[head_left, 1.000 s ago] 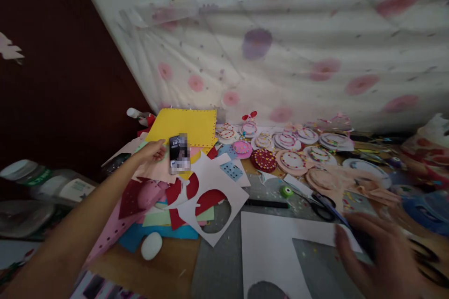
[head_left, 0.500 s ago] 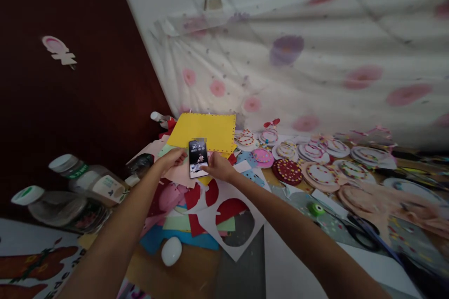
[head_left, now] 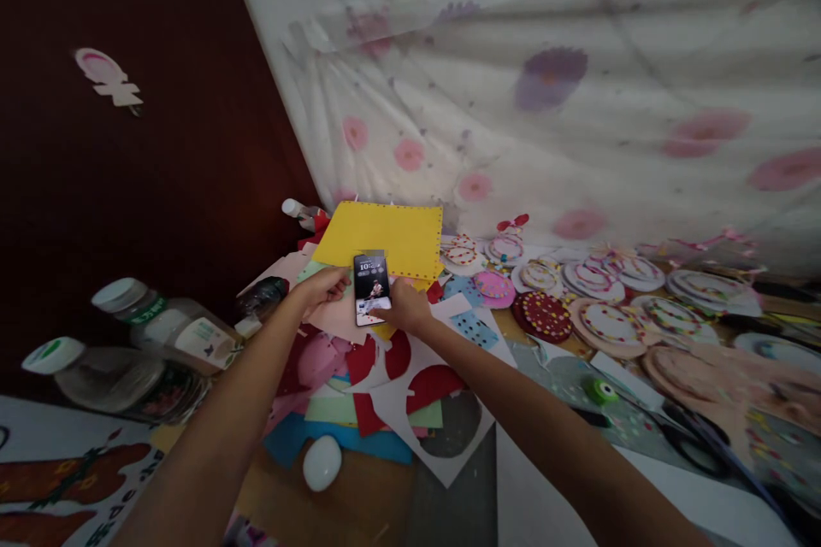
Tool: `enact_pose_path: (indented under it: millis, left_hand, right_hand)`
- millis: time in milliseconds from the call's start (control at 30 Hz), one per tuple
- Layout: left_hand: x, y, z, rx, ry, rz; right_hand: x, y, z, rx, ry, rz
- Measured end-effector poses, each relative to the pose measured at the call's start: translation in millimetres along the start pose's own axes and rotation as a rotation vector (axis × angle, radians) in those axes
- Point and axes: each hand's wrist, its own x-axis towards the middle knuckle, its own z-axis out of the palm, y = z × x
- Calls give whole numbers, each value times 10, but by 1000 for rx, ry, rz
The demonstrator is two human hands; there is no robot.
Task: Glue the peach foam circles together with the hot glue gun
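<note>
A smartphone (head_left: 372, 286) with a lit lock screen lies near the front of a yellow sheet (head_left: 385, 235), over a pile of coloured paper. My right hand (head_left: 405, 305) is closed on its lower right side, the thumb over the bottom of the screen. To the left of the phone is my left hand (head_left: 326, 286), its fingers curled in and nothing visible in them. A pale pink sheet (head_left: 337, 316) lies under and beside that hand. White paper with a round hole (head_left: 442, 466) and red paper scraps (head_left: 436, 385) lie below my wrists.
Plastic bottles (head_left: 167, 325) stand at the left by a dark red door (head_left: 128, 188). Several beaded paper discs (head_left: 542, 316) line the right side. Scissors (head_left: 696, 440) and a green eyeball-like trinket (head_left: 601, 391) lie right of my arm. A white rounded object (head_left: 321, 462) sits at the front.
The view has turned slightly left, so most things appear farther right. My right hand stays on the phone, and my left hand remains curled beside it.
</note>
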Motion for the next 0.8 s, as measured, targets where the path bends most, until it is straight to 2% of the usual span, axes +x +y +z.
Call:
enact_pose_path:
  millis: [167,300,467,567,800]
  left_hand:
    - [49,-2,-19,-13,-5,-9]
    - [94,-14,-54,-32,-12,-16]
    - [75,-28,-62,-52,-17,1]
    - [48,-14,-42,-49,-26,13]
    - [57,-19,-19,-21,-38,25]
  right_hand:
    - [-1,-7,44,-3,24,1]
    - [32,24,-47,28,71,-44]
    - [250,197,-339,63,187,-216]
    - [422,292,-444,67,211,-330]
    - [679,293,-340,44,166,-493]
